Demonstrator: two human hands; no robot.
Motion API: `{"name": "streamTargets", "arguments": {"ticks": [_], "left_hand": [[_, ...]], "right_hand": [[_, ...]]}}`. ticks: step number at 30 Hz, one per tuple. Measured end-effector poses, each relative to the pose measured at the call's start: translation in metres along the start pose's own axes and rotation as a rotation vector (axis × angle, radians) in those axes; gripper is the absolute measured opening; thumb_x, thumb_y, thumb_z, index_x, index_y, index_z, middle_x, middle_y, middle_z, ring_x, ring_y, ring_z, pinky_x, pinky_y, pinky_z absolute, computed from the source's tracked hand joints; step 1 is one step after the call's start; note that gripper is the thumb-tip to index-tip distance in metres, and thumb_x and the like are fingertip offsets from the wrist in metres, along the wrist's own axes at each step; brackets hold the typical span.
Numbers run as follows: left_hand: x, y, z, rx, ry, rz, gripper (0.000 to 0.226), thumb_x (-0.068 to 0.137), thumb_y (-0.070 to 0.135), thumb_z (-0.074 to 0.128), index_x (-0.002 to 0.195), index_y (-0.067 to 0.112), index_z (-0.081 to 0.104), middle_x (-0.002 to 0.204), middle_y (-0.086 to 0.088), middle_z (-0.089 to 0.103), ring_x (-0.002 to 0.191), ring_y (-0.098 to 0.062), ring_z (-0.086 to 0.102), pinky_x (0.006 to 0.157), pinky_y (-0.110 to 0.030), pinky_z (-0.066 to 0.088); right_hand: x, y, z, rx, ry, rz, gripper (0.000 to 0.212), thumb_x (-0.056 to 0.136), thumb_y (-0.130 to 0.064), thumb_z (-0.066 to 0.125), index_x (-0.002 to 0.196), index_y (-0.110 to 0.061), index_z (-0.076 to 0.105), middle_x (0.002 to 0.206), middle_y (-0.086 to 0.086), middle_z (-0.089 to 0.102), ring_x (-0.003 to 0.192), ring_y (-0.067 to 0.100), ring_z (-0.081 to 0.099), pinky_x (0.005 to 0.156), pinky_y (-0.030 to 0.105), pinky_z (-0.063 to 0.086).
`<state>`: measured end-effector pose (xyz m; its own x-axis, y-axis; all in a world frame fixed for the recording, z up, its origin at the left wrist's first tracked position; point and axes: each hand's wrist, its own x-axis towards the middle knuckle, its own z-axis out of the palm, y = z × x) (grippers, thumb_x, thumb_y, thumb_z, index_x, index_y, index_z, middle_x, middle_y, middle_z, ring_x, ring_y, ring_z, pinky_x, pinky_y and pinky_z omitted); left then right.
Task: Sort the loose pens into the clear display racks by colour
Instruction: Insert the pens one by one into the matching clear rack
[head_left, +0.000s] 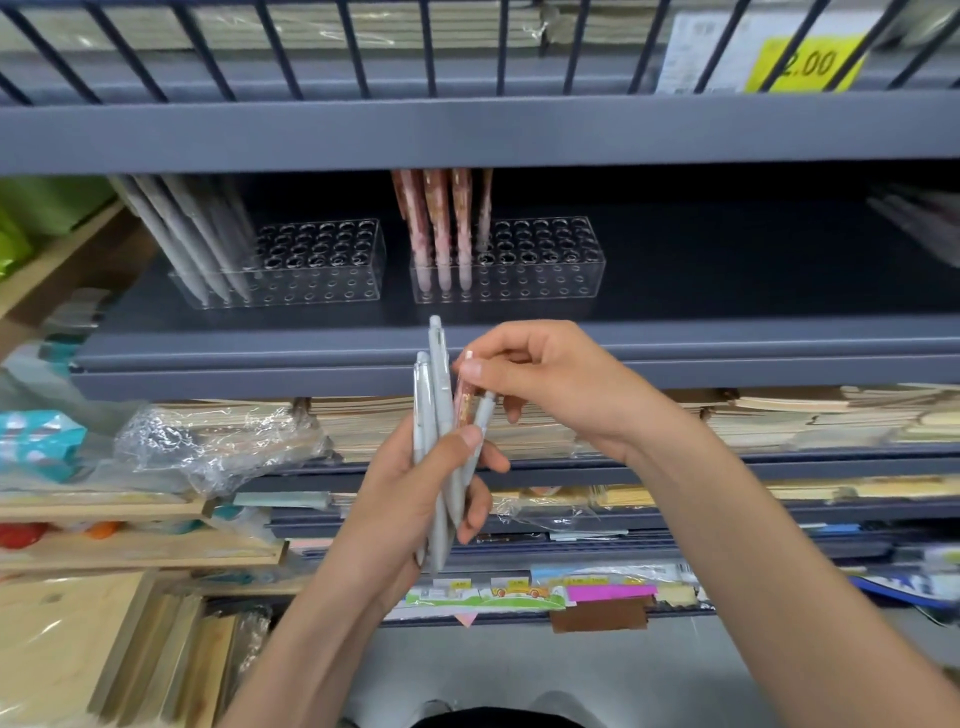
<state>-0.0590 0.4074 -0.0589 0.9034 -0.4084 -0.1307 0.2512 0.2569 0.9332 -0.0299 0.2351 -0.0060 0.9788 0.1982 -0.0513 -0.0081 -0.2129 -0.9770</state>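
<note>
"How many pens are in hand?"

"Four grey pens (439, 395), gripped in the left hand (410, 499). The right hand (550, 384) pinches one pink pen (461, 402) among them."

"And the racks?"

"Two stand on the shelf (727, 358). The left rack (332, 291) has stored grey pens (192, 244). The right rack (550, 286) has stored pink pens (441, 234), too blurred to count."

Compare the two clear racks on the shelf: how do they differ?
The left rack holds grey pens; the right rack holds pink pens. The grey pens lean steeply to the left, while the pink pens stand close to upright. Shared: both racks are clear, carry pens only at their left end, and are otherwise mostly empty.
</note>
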Motion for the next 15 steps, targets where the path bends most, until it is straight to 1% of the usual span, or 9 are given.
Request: {"name": "streamTargets", "arguments": {"ticks": [2,4,7,8,9,12,15], "left_hand": [[0.0022,0.0016,0.0011,0.004,0.005,0.000,0.015,0.088,0.030,0.064,0.099,0.020,0.065,0.085,-0.012,0.069,0.044,-0.020,0.049,0.040,-0.026,0.040],[0.0044,0.0017,0.0027,-0.001,0.023,0.006,0.022,0.090,0.031,0.062,0.104,0.015,0.063,0.086,-0.012,0.069,0.044,-0.020,0.048,0.039,-0.026,0.039],[0.0067,-0.0001,0.0050,-0.054,0.089,0.003,0.024,0.097,0.028,0.055,0.111,0.010,0.059,0.086,-0.013,0.070,0.043,-0.022,0.049,0.037,-0.025,0.037],[0.0071,-0.0004,0.0050,-0.071,0.107,0.001,0.023,0.098,0.026,0.053,0.111,0.008,0.058,0.085,-0.013,0.070,0.043,-0.021,0.049,0.037,-0.025,0.037],[0.0075,-0.0005,0.0043,-0.081,0.121,-0.001,0.021,0.097,0.025,0.052,0.108,0.007,0.056,0.084,-0.013,0.069,0.043,-0.022,0.049,0.036,-0.025,0.036],[0.0084,0.0004,0.0011,-0.089,0.125,-0.011,0.011,0.093,0.025,0.055,0.093,0.014,0.054,0.082,-0.014,0.068,0.044,-0.024,0.049,0.038,-0.025,0.036],[0.0093,0.0029,-0.0011,-0.115,0.112,-0.017,0.010,0.093,0.024,0.053,0.084,0.019,0.055,0.083,-0.014,0.068,0.044,-0.024,0.050,0.039,-0.025,0.038]], "right_hand": [[-0.0004,0.0016,0.0007,0.023,0.042,-0.010,0.016,0.093,-0.018,0.065,0.102,-0.006,0.070,0.088,0.006,0.070,0.074,0.009,0.060,0.059,0.021,0.050],[-0.0004,0.0031,0.0026,0.039,0.072,-0.014,0.016,0.094,-0.018,0.063,0.102,-0.006,0.069,0.087,0.006,0.069,0.074,0.010,0.060,0.062,0.023,0.051],[-0.0007,0.0054,0.0040,0.082,0.110,-0.005,0.017,0.096,-0.020,0.060,0.102,-0.005,0.065,0.085,0.007,0.070,0.075,0.014,0.061,0.064,0.027,0.051],[-0.0010,0.0058,0.0032,0.095,0.122,-0.004,0.017,0.096,-0.020,0.061,0.102,-0.005,0.065,0.086,0.008,0.070,0.075,0.015,0.062,0.064,0.028,0.051],[-0.0016,0.0062,0.0019,0.099,0.131,-0.004,0.017,0.095,-0.020,0.062,0.101,-0.005,0.066,0.085,0.008,0.071,0.075,0.015,0.062,0.064,0.028,0.051],[-0.0034,0.0068,-0.0011,0.087,0.136,-0.026,0.017,0.095,-0.019,0.062,0.101,-0.004,0.066,0.084,0.005,0.071,0.074,0.013,0.064,0.065,0.027,0.052],[-0.0026,0.0049,0.0033,0.110,0.183,-0.062,0.017,0.097,-0.016,0.059,0.103,-0.002,0.064,0.086,0.010,0.070,0.072,0.015,0.063,0.063,0.028,0.052]]}}
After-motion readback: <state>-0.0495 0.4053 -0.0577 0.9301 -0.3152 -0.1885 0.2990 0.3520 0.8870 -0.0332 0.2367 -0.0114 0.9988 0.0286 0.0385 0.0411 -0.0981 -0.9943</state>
